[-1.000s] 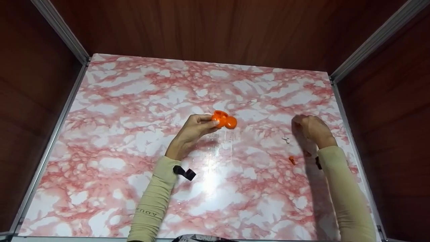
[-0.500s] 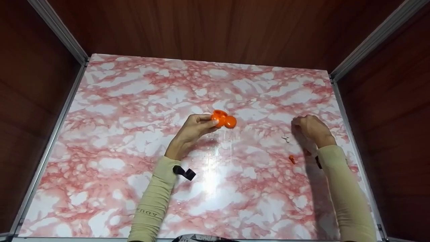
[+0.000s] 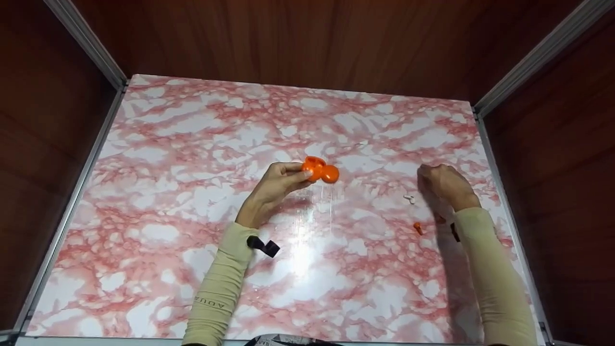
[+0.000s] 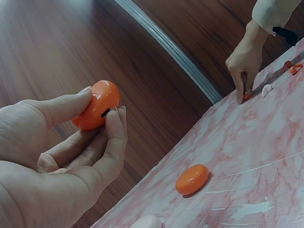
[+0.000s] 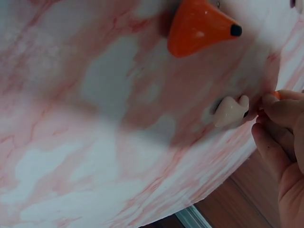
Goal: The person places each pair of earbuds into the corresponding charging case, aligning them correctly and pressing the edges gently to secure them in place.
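My left hand point(image 3: 276, 186) holds an orange earbud case point(image 4: 97, 105) between thumb and fingertips, raised above the table. In the head view its lid stands up and the hollow inside shows; the left wrist view shows a dark slot on its outside. A second orange case point(image 4: 192, 179), rounded and closed, lies on the table close by. Out to the right, my right hand point(image 3: 449, 186) is low at the tabletop, pinching a small orange earbud point(image 4: 246, 96) mostly covered by the fingers. Beside that hand lie a white earbud point(image 5: 230, 111) and an orange earbud point(image 5: 202, 28).
Another dark orange earbud point(image 4: 287, 65) lies in the right arm's shadow. A pale rounded thing point(image 4: 146, 222) is cut off at the left wrist view's bottom edge. Brown wood panels point(image 3: 307, 43) with metal corner strips enclose the pink-and-white marbled table point(image 3: 192, 120) on three sides.
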Demonstrator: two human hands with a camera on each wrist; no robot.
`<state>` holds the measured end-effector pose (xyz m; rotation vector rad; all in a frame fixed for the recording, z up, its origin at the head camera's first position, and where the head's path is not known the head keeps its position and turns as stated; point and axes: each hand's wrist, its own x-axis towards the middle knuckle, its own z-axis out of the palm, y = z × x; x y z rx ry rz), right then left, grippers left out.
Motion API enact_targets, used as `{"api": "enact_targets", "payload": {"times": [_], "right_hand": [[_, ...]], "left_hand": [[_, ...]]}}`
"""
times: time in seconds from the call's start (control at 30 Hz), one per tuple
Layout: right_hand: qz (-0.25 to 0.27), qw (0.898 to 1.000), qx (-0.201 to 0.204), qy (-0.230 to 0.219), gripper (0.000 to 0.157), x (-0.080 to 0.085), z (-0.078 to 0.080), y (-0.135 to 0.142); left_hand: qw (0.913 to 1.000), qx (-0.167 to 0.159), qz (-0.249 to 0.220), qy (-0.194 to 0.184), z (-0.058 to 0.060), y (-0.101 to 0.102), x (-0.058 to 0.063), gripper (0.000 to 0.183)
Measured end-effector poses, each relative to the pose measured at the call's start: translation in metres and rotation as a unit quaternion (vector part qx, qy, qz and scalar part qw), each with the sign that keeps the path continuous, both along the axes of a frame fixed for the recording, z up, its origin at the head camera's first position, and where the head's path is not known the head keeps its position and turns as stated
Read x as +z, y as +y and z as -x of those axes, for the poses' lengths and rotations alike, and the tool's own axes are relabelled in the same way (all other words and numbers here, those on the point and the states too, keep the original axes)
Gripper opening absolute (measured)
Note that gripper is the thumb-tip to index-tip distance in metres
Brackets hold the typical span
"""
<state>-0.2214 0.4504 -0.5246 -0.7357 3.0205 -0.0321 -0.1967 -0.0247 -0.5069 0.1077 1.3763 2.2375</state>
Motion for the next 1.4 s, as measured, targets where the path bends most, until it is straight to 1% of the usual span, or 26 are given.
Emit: {"api": "enact_targets", "payload": {"times": [0.1, 0.23, 0.43, 0.57, 0.73, 0.9, 1.07, 1.17, 1.23, 1.33, 1.4], "right_hand": [[-0.004, 1.000, 0.004, -0.008, 0.019, 0.0011, 0.0003, -0.0009], [0.011, 0.999, -0.006, -0.031, 0.026, 0.0028, 0.0032, 0.0003], [-0.014, 1.000, 0.004, -0.012, 0.030, 0.0037, 0.0039, 0.0032], [-0.024, 1.000, 0.001, -0.015, 0.032, 0.0041, 0.0038, 0.0022], [-0.024, 1.000, -0.002, -0.016, 0.029, 0.0027, 0.0027, 0.0010], [-0.031, 1.000, 0.003, -0.001, 0.026, -0.0006, 0.0016, 0.0009], [-0.059, 0.998, 0.007, 0.007, 0.024, -0.0032, 0.0006, 0.0009], [-0.068, 0.998, 0.002, 0.008, 0.024, -0.0036, 0.0008, -0.0006], [-0.059, 0.998, -0.006, 0.004, 0.024, -0.0036, 0.0013, -0.0015], [-0.022, 0.999, -0.030, -0.007, 0.023, -0.0030, 0.0005, -0.0032], [0.031, 0.997, -0.062, -0.023, 0.024, -0.0026, -0.0003, -0.0060]], "left_hand": [[1.0000, -0.003, -0.002, 0.001, -0.0008, -0.0007, 0.0005, 0.034], [1.0000, -0.002, -0.002, -0.005, -0.0014, -0.0014, 0.0006, 0.034], [1.0000, -0.003, 0.003, -0.004, -0.0015, -0.0019, 0.0015, 0.034], [1.0000, -0.001, 0.004, 0.006, -0.0005, -0.0017, 0.0015, 0.034], [1.0000, 0.001, 0.002, 0.008, -0.0002, -0.0015, 0.0008, 0.034], [0.9999, 0.002, 0.006, 0.010, -0.0012, -0.0021, 0.0016, 0.035], [0.9998, -0.005, 0.007, 0.016, -0.0016, -0.0022, 0.0024, 0.037], [0.9998, -0.003, 0.008, 0.017, -0.0017, -0.0026, 0.0022, 0.036], [0.9998, 0.000, 0.009, 0.015, -0.0018, -0.0027, 0.0023, 0.036], [0.9999, -0.001, 0.007, 0.014, -0.0016, -0.0023, 0.0024, 0.036], [0.9999, -0.002, 0.006, 0.013, -0.0016, -0.0021, 0.0028, 0.036]]}}
